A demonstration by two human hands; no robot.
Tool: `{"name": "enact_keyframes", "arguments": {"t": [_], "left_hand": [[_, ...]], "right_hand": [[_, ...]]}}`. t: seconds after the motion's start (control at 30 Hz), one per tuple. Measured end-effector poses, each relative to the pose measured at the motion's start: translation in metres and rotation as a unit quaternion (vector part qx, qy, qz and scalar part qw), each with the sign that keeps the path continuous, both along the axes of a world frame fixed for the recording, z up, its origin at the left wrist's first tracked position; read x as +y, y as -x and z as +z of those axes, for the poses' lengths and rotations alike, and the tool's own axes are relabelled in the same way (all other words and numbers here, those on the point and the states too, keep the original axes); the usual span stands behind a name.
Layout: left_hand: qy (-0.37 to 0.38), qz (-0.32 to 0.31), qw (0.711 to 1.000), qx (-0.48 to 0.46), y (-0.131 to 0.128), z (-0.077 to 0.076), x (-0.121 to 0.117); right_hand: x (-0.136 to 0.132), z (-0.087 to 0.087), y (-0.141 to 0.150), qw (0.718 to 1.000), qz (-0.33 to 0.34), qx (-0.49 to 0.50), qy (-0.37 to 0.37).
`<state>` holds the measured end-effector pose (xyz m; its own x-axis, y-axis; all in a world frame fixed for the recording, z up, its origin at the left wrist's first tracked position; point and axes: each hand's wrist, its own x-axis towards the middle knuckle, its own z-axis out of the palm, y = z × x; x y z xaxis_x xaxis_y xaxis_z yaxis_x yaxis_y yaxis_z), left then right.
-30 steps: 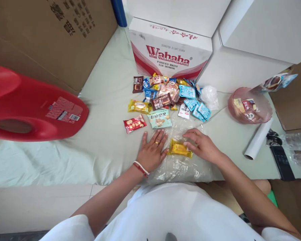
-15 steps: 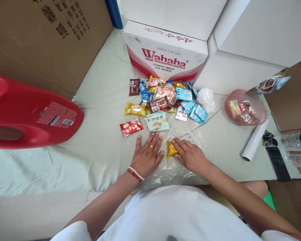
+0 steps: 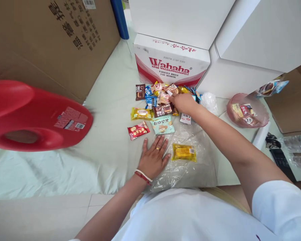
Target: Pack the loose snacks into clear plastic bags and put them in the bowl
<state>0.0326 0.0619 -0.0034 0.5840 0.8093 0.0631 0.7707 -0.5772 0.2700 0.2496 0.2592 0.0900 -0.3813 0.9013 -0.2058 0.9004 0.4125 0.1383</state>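
My left hand lies flat with spread fingers on a clear plastic bag, just below a mint-green snack packet. To its right, a yellow-wrapped snack rests on the bag, apart from both hands. My right hand reaches into the snack pile, thumb and fingers closed at the edge of a pinkish wrapped snack packet; the fingertips are partly hidden. Close by are a brown cocoa packet, a yellow packet, a red packet and a white packet.
Behind the pile stands a Wahaha water carton. A red plastic jug and a brown cardboard box are at the left. On the right are a pink bowl with packets, a white roll, a black phone-like object and plastic bottles.
My right hand pressed on the yellow-wrapped snack, let go of it on the bag, and moved forward into the pile. My left hand has stayed flat on the bag.
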Motion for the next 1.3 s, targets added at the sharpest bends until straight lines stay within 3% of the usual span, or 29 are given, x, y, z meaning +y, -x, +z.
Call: {"name": "enact_keyframes", "arguments": {"t": [0.13,0.27,0.37,0.47,0.53,0.6,0.63,0.67,0.77,0.83,0.93,1.07,1.3], "left_hand": [[0.003,0.001,1.0,-0.006,0.0,0.0,0.0],[0.008,0.003,1.0,-0.01,0.0,0.0,0.0],[0.013,0.002,1.0,-0.011,0.0,0.0,0.0],[0.011,0.002,1.0,-0.01,-0.001,0.0,0.0],[0.008,0.002,1.0,-0.008,-0.002,0.0,0.0],[0.004,0.003,1.0,-0.005,-0.002,0.0,0.0],[0.003,0.003,1.0,-0.003,-0.003,0.0,0.0],[0.001,0.003,1.0,0.0,-0.003,0.0,0.0],[-0.002,0.002,1.0,0.011,-0.004,0.0,0.0],[-0.004,0.0,1.0,0.018,-0.004,0.001,0.0],[-0.009,0.0,1.0,0.023,-0.005,0.0,-0.001],[-0.01,-0.001,1.0,0.026,-0.003,-0.001,0.0],[-0.041,0.004,0.999,0.005,0.006,0.001,-0.001]], "right_hand": [[-0.009,0.002,-0.013,0.999,0.002,0.009,-0.03],[-0.037,0.013,-0.038,0.976,-0.082,0.17,-0.11],[-0.077,0.025,-0.055,0.904,-0.173,0.38,-0.091],[-0.129,0.028,-0.062,0.795,-0.253,0.545,0.083],[-0.162,0.018,-0.06,0.718,-0.297,0.599,0.195],[-0.188,0.0,-0.056,0.681,-0.322,0.613,0.238],[-0.198,-0.011,-0.054,0.692,-0.323,0.604,0.229],[-0.206,-0.021,-0.052,0.72,-0.315,0.585,0.2],[-0.222,-0.039,-0.048,0.833,-0.263,0.48,0.085],[-0.229,-0.038,-0.043,0.883,-0.215,0.413,0.063],[-0.236,-0.028,-0.033,0.928,-0.14,0.329,0.106],[-0.235,-0.023,-0.024,0.951,-0.097,0.273,0.11],[-0.237,-0.031,-0.026,0.939,-0.054,0.326,0.097]]}}
